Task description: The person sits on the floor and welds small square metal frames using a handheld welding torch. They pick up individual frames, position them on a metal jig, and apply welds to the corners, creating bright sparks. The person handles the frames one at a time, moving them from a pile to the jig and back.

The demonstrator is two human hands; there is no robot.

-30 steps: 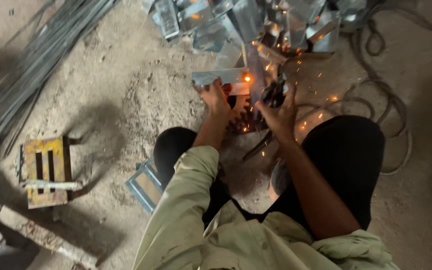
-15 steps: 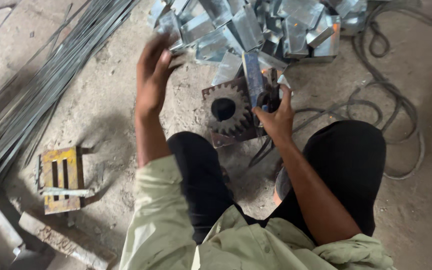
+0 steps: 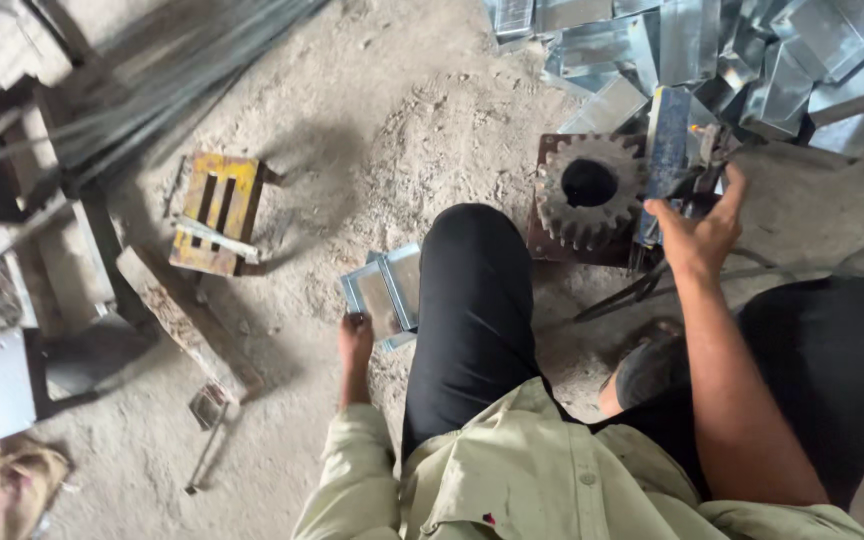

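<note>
The left hand (image 3: 355, 340), arm lowered beside the knee, grips a metal channel piece (image 3: 387, 292); the right hand (image 3: 697, 235), arm outstretched, clasps a dark tool (image 3: 697, 165) beside the gear (image 3: 589, 190).

Pale khaki shirt (image 3: 512, 480), sleeves rolled, black trousers (image 3: 472, 300).

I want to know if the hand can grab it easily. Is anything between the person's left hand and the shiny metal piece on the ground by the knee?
Nothing visible stands between them. The left hand is already at the lower corner of the shiny metal piece, which lies on the dusty floor just left of the black-trousered knee.
</note>
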